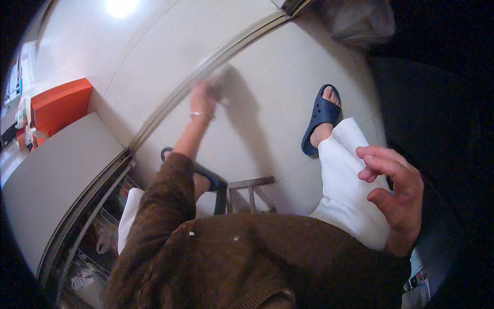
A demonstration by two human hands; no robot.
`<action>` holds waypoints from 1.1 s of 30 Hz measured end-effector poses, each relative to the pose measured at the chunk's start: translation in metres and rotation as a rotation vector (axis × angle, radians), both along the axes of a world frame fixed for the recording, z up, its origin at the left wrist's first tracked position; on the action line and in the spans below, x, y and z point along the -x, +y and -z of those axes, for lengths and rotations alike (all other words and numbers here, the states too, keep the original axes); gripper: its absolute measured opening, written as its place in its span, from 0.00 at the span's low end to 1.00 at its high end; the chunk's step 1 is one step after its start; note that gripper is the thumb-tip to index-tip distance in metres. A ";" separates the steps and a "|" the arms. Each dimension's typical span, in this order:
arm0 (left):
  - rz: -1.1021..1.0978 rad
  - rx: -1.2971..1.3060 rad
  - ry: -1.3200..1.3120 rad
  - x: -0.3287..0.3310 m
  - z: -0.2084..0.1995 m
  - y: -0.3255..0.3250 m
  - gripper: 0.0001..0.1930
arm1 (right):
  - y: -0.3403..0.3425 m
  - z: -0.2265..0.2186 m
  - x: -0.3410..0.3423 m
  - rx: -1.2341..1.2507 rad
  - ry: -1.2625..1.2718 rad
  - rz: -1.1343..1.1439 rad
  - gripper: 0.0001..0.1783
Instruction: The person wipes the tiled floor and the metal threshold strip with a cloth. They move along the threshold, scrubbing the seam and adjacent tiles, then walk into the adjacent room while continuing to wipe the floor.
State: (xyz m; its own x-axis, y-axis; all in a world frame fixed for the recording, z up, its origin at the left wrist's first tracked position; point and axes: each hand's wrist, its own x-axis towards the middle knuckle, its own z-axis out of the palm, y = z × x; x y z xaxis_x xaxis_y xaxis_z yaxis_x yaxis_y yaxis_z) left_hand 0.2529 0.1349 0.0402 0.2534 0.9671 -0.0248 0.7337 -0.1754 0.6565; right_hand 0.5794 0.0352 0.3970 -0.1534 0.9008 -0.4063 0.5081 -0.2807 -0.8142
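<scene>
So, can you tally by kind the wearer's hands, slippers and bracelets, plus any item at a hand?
Hands: 2 (left hand, right hand)
Navy slippers: 2 (right slipper; left slipper, partly hidden)
Bracelets: 1 (bracelet on the left wrist)
Items at a hand: 1 (blurred greyish item, left)
Total: 6

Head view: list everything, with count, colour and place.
Floor: one, pale, upper and middle
Metal track: one, greyish, crossing the floor
Box: one, orange, left
Panel: one, off-white, below the box
Small items: many, mixed, far and lower left
Plastic bag: one, translucent, top right
Dark area: one, black, right
Slatted frame: one, dark brown, lower middle
Slippers: two, dark blue, on feet
Blurred thing: one, grey, at left hand
Bracelet: one, pale, by left hand
Top: one, brown, bottom
Trousers: one pair, white, lower left and right
Left hand: one, blurred, upper middle
Right hand: one, fingers curled, over right trouser leg
</scene>
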 end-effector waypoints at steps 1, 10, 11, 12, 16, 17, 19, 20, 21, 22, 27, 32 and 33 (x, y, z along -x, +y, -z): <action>-0.073 -0.023 0.042 0.009 0.013 0.024 0.08 | 0.001 -0.004 -0.001 0.016 -0.003 0.002 0.25; 0.598 0.293 0.159 -0.142 0.065 -0.064 0.16 | -0.012 -0.015 -0.002 0.138 -0.068 0.078 0.25; 0.671 0.419 0.256 -0.111 0.048 -0.079 0.15 | -0.009 0.012 -0.010 0.101 0.053 0.032 0.25; 0.717 0.327 0.175 -0.102 0.060 -0.117 0.15 | -0.001 0.011 -0.006 0.101 0.067 0.011 0.25; 0.963 0.571 0.087 -0.083 0.055 -0.161 0.17 | -0.002 0.007 -0.008 0.056 0.038 0.005 0.22; 0.852 0.663 0.112 -0.070 0.060 -0.153 0.19 | -0.001 0.004 -0.009 0.051 0.039 0.003 0.23; 0.548 0.849 0.096 -0.048 0.048 -0.112 0.21 | -0.003 0.005 -0.015 0.062 0.051 0.017 0.25; 0.336 0.919 0.067 -0.034 0.045 -0.072 0.21 | -0.002 0.008 -0.016 0.065 0.071 0.019 0.26; 0.340 0.730 0.097 -0.039 0.030 -0.034 0.17 | -0.001 0.006 -0.017 0.086 0.068 0.033 0.27; 0.268 0.596 0.008 -0.056 0.009 0.005 0.13 | 0.001 0.001 -0.017 0.111 0.051 0.046 0.28; 0.429 -0.006 0.027 -0.154 0.003 0.137 0.20 | 0.003 0.007 -0.027 0.124 0.080 0.031 0.25; 0.498 -0.099 0.413 -0.198 0.077 0.133 0.21 | 0.004 0.022 -0.030 0.170 0.102 0.087 0.22; 0.579 -0.059 0.342 -0.210 0.074 0.117 0.21 | 0.002 0.017 -0.034 0.192 0.036 0.075 0.23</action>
State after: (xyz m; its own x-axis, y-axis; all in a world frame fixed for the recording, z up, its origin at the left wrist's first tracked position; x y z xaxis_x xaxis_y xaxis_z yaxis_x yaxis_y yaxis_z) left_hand 0.4631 0.2523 -0.0338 0.7186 0.6797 -0.1470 0.6752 -0.6314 0.3814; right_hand 0.6130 0.0370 0.3798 -0.1059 0.8167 -0.5673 0.4513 -0.4688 -0.7593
